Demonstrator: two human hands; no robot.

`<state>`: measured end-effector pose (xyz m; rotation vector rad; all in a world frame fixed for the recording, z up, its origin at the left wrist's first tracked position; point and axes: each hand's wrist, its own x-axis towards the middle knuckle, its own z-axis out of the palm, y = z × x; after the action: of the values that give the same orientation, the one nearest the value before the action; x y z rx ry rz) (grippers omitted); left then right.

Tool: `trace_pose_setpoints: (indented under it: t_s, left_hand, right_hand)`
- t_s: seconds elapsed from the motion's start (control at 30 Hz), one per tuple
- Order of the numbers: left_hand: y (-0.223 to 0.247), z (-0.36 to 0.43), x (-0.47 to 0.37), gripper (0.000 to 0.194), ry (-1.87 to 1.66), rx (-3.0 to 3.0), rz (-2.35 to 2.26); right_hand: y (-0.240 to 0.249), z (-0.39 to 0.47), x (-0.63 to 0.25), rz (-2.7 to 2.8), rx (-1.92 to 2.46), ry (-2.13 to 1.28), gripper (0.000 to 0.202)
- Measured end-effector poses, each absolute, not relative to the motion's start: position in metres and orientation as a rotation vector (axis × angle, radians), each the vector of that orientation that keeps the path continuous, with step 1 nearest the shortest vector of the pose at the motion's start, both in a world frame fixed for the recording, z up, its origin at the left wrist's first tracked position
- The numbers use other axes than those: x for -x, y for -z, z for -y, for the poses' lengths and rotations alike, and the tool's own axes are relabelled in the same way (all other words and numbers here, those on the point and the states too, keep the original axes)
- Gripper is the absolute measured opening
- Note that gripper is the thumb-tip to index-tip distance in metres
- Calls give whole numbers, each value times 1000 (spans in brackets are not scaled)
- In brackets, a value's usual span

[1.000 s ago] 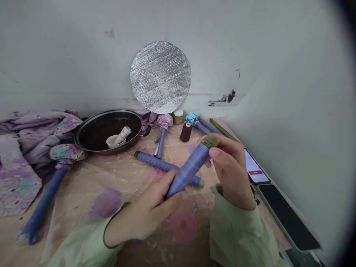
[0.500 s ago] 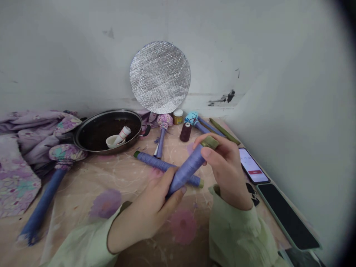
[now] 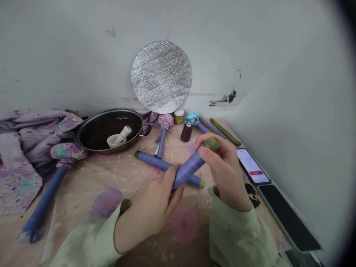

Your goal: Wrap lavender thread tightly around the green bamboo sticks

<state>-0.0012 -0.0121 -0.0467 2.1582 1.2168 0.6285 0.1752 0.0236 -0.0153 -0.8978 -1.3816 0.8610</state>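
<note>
A thick rod wrapped in blue-purple thread (image 3: 190, 167) slants across the middle, its bare green end at the upper right. My left hand (image 3: 151, 209) is closed around its lower part, covering the bottom end. Thumb and fingers of my right hand (image 3: 222, 167) pinch it just below the green tip. Under my hands lies a second, thinner thread-wrapped rod (image 3: 152, 159) with green ends, flat on the flowered tablecloth (image 3: 133, 174). Behind them stands a dark maroon thread spool (image 3: 186, 132). A small floral-headed stick (image 3: 163, 137) with a blue wrapped handle lies to its left.
A black pan (image 3: 83, 142) holding a small white bowl (image 3: 112, 141) stands back left beside floral cloth (image 3: 20, 174) and a larger floral-headed stick (image 3: 48, 196). Phones (image 3: 289, 217) line the right edge by the wall. A silver disc (image 3: 161, 76) leans at the back.
My left hand has shifted slightly right and up along the wrapped rod. Its green end has turned a little between the fingers of my right hand. The view has moved slightly.
</note>
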Motion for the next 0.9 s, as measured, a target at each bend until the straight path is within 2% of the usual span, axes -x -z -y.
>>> trace_pose_setpoints:
  t_s: [0.13, 0.27, 0.33, 0.43, 0.7, 0.9]
  left_hand:
    - [47, 11, -3, 34, -623, -2155, -1234]
    - [46, 10, 1, 21, -695, -2044, -1107]
    - [44, 9, 7, 19, -690, -1922, -1025]
    - [40, 5, 14, 21, -633, -1698, -923]
    - [29, -3, 19, 30, -673, -1389, -949]
    - [22, -13, 33, 34, -664, -1400, -992]
  right_hand:
    - [16, -24, -173, 1357, 894, -912, 15]
    - [16, -25, -175, 1321, 854, -983, 10]
    - [18, -26, -177, 1305, 803, -1039, 18]
    - [20, -30, -180, 1266, 766, -1101, 29]
    - [19, -41, -185, 1299, 864, -1105, 34]
    - [18, -49, -190, 1375, 1007, -971, 14]
